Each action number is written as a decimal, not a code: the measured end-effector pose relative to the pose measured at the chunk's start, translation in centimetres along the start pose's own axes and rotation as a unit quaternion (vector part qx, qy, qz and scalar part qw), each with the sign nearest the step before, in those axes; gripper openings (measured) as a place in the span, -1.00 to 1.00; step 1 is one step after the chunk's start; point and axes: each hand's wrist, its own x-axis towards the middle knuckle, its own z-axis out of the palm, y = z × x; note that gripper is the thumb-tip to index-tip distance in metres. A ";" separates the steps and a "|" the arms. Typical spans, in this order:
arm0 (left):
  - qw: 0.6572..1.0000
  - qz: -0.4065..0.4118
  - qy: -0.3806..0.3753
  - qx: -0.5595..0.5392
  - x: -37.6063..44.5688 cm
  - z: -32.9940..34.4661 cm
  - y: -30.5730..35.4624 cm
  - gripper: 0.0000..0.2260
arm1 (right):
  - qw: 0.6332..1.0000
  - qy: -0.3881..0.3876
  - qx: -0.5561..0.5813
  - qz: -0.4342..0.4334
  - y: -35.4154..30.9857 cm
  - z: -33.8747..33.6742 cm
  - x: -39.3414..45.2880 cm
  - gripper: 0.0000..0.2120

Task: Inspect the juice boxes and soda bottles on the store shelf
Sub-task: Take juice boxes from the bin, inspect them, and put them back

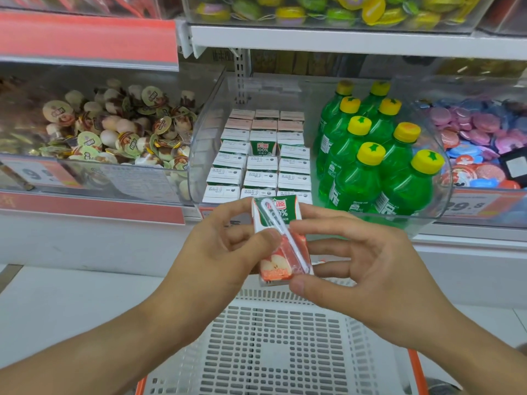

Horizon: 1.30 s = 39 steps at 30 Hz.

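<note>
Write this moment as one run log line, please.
juice box | held by left hand and right hand | above basket | bottles untouched

Bright, even store light from overhead, shadows soft and faint. Glare streaks the clear bin wall. Wide-angle bending curves the shelf edges toward the corners, and the top trays blur slightly.

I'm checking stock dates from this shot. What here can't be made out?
- Head view: date print on the tops of the shelved juice boxes, too small and blurred.
- Back of the held juice box, covered by the left hand and right hand.
- Green soda bottles: labels turned sideways, blurred by the clear bin wall.
</note>
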 end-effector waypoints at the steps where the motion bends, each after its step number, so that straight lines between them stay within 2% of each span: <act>1: 1.000 0.010 -0.001 0.010 0.0 0.0 0.2 -0.49 | 1.000 0.006 0.010 0.000 0.0 -0.1 0.0 -0.53; 4: 0.997 0.050 0.001 0.051 0.1 0.0 0.7 -0.52 | 0.999 0.014 0.051 -0.010 0.0 -0.2 0.1 -0.60; 7: 0.992 0.069 -0.015 0.100 -0.1 -0.5 1.0 -0.56 | 0.998 0.024 0.039 -0.046 -0.5 -0.1 0.1 -0.65; 10: 0.977 0.095 -0.010 0.192 -0.6 -1.3 0.8 -0.42 | 0.996 0.053 0.012 -0.070 -1.0 0.0 0.2 -0.68; 13: 0.927 0.194 0.012 0.320 -1.1 -1.4 1.1 -0.30 | 0.994 0.069 -0.021 -0.077 -1.2 0.1 0.3 -0.73; 15: 0.890 0.269 -0.009 0.369 -1.2 -1.1 1.4 -0.34 | 0.995 0.071 -0.020 -0.069 -1.2 0.2 0.2 -0.74; 17: 0.870 0.307 -0.019 0.386 -1.0 -0.9 1.5 -0.46 | 0.996 0.068 -0.015 -0.055 -1.1 0.3 0.1 -0.74; 21: 0.877 0.310 -0.029 0.366 -0.7 -0.9 0.9 -0.62 | 0.997 0.071 -0.010 -0.029 -0.7 0.2 -0.1 -0.76; 26: 0.903 0.276 -0.012 0.330 -0.5 -1.1 0.1 -0.62 | 0.998 0.059 -0.027 -0.018 -0.5 0.0 -0.3 -0.74; 30: 0.913 0.266 -0.013 0.310 -0.3 -1.1 0.0 -0.63 | 0.998 0.042 -0.036 -0.021 -0.6 -0.3 -0.1 -0.58; 39: 0.906 0.274 0.002 0.322 -0.7 -0.7 0.1 -0.66 | 0.998 0.018 -0.055 -0.019 -0.8 -0.4 0.0 -0.52</act>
